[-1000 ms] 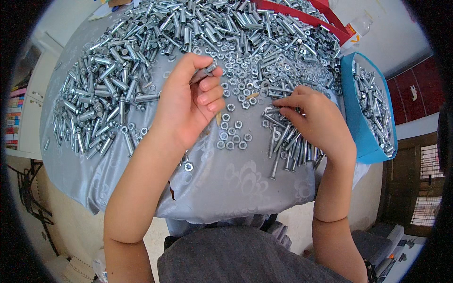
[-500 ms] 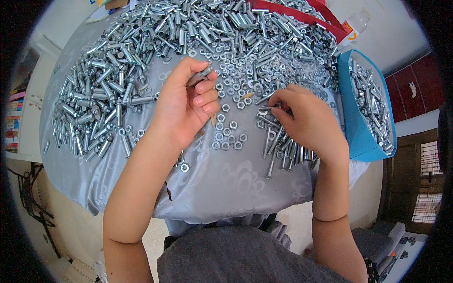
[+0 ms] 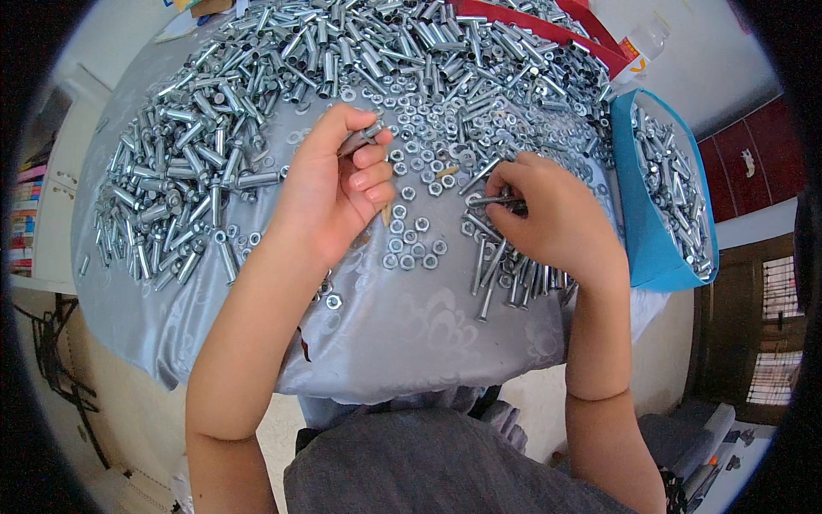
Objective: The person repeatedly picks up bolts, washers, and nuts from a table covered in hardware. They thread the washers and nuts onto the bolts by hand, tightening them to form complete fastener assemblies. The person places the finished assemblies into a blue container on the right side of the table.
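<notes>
Silver metal bits cover much of the cloth-topped table (image 3: 428, 338) in your head view, and you have one in each hand. Many pieces in the left heap (image 3: 163, 193) look put together, so a good lot seems done. Plenty looks left: loose nuts (image 3: 418, 248) in the middle, loose bolts (image 3: 518, 278) near you, and hollow tubes (image 3: 342, 56) at the far side. More bolts fill the blue box (image 3: 648, 244). Your left hand (image 3: 330, 184) clamps a short metal sleeve (image 3: 353, 141) with thumb and first finger, up above the table; the other fingers curl in. It leans, running from low left to high right, and its tip points away and to your right. Your right hand (image 3: 561, 223) pinches a thin bolt (image 3: 491, 200) just by the loose ones. That bolt runs sideways, one end poking left; I can't tell whether that's its head.
</notes>
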### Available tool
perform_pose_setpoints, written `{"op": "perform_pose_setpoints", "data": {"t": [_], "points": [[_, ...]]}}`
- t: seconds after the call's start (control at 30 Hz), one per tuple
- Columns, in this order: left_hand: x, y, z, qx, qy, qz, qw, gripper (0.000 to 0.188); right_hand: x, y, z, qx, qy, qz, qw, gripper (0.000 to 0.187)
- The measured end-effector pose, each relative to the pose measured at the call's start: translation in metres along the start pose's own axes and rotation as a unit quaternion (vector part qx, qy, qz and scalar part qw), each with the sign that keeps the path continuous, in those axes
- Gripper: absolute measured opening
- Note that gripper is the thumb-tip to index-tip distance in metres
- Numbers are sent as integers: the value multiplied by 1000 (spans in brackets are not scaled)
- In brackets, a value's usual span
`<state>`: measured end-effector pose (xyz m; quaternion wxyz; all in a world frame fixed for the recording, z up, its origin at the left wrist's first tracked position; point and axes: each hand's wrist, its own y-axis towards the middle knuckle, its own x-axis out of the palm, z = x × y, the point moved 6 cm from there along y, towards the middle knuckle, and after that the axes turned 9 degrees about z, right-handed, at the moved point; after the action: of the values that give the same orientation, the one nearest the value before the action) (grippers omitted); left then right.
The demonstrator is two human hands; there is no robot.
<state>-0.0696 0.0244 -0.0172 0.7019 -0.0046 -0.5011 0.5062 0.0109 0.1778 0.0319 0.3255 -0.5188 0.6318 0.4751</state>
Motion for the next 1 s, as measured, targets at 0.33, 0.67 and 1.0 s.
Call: {"op": "perform_pose_setpoints", "data": {"t": [0.33, 0.67, 1.0], "points": [[4, -6, -7, -8, 48, 17, 999, 18, -2, 8, -15, -43, 244, 83, 965, 11], [11, -14, -17, 26, 197, -18, 980, 21, 3, 11, -16, 59, 445, 39, 893, 10], [17, -19, -18, 93, 279, -31, 955, 19, 15, 9, -18, 125, 549, -40, 825, 12]]}}
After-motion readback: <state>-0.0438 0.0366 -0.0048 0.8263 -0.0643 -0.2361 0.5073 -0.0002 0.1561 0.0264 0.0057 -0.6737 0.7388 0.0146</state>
